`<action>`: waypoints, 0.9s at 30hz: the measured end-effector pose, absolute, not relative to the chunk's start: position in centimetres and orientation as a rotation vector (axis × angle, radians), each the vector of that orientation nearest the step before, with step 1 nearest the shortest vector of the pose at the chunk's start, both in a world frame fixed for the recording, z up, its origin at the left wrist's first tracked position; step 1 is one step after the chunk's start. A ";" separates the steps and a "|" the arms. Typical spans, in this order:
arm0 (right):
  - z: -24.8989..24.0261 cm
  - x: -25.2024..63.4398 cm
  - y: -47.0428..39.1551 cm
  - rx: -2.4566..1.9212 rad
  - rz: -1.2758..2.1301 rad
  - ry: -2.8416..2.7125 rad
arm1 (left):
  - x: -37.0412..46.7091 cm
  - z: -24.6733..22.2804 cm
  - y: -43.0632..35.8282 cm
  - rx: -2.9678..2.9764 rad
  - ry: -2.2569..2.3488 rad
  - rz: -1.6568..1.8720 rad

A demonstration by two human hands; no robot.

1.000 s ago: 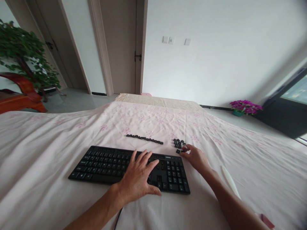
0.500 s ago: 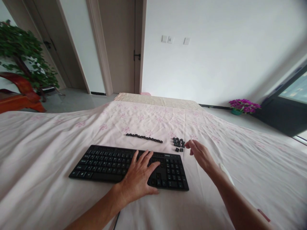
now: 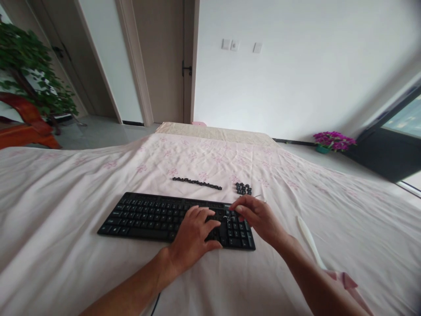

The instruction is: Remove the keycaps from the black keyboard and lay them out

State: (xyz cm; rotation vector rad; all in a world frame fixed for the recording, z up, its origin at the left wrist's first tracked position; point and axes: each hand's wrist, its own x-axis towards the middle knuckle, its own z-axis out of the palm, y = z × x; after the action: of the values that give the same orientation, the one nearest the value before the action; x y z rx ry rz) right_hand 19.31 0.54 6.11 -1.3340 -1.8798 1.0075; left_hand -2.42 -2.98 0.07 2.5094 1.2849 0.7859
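A black keyboard (image 3: 148, 215) lies on the pink bedsheet, with a bare patch among its keys between the main block and the number pad. My left hand (image 3: 194, 228) rests on its right-middle part, fingers spread and slightly bent. Above the number pad my right hand (image 3: 256, 217) is pinched on a thin wire tool (image 3: 227, 218) that looks like a keycap puller; its tip is near the keys, though I cannot tell whether it touches them. Behind the keyboard lie a row of loose black keycaps (image 3: 197, 182) and a cluster of keycaps (image 3: 243, 188), partly hidden by my right hand.
A long white curved object (image 3: 311, 243) lies right of my forearm, beside a pink cloth piece (image 3: 344, 281). The keyboard's cable (image 3: 156, 303) runs toward me. Wrinkled floral sheet (image 3: 108, 184) spreads all around. Beyond stand a door, a white wall and purple flowers (image 3: 333, 140).
My right hand has moved left and down from beside the keycap cluster to above the number pad. My left hand stays on the keyboard, its fingers a little more bent. The view has tilted slightly.
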 end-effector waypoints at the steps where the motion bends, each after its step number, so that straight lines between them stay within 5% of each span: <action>1: 5.8 19.1 0.2 -1.329 1.020 -1.886 | -2.2 0.0 -3.1 2.485 1.264 0.818; 27: 4.0 15.4 -2.0 -0.688 0.898 -2.421 | -1.9 -0.4 -3.5 2.281 1.242 0.936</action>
State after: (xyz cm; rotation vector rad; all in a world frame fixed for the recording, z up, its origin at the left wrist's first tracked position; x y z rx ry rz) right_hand 15.36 -2.04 4.02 -0.6878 -2.4210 0.8982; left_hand -1.93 -3.53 -0.36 2.2810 1.2418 0.9355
